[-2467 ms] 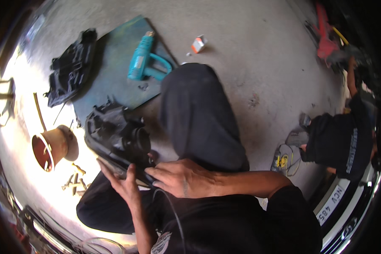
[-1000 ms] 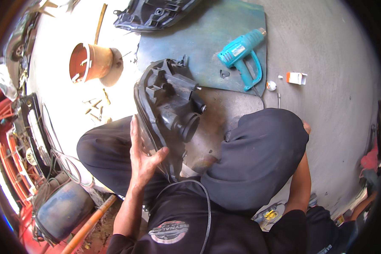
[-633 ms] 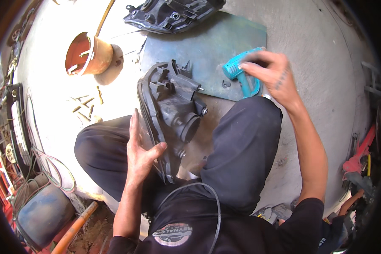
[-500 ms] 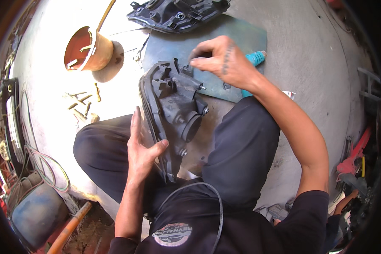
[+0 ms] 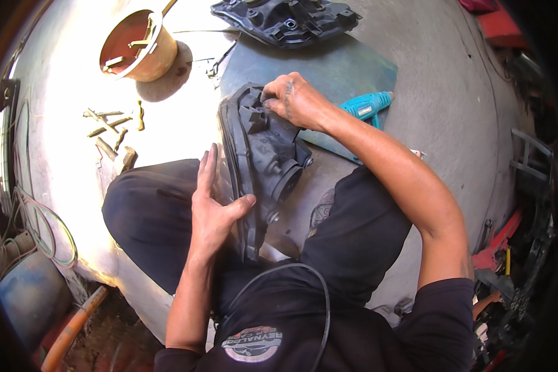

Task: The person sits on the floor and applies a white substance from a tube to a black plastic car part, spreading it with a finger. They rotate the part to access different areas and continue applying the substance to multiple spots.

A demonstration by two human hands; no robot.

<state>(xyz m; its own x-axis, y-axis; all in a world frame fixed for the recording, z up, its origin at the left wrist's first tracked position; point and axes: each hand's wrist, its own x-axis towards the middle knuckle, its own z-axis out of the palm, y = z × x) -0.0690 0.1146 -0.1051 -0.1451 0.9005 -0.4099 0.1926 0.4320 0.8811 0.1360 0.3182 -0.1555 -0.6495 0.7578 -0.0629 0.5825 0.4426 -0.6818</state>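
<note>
A black car headlight housing (image 5: pixel 260 152) stands tilted on edge between my legs, its back with round caps and pegs facing right. My left hand (image 5: pixel 214 211) steadies it from the left, thumb over the rim and fingers stretched along the lens side. At the top of the housing is my right hand (image 5: pixel 294 102), fingers curled and pinched against its upper corner. Whatever sits between those fingertips is hidden. Just beyond my right wrist, a turquoise heat gun (image 5: pixel 367 106) lies on a grey-green board (image 5: pixel 328 71).
A second headlight housing (image 5: pixel 288 25) rests at the board's far edge. To the far left stands a rusty bucket (image 5: pixel 152 67) with tools inside. Several hand tools (image 5: pixel 111 127) lie on the floor nearer me. Hoses (image 5: pixel 46 226) coil at the left; a red metal part (image 5: pixel 499 239) is at the right.
My right hand has come down and left from above the housing onto its upper corner. The left hand keeps its hold. The whole view has shifted slightly.
</note>
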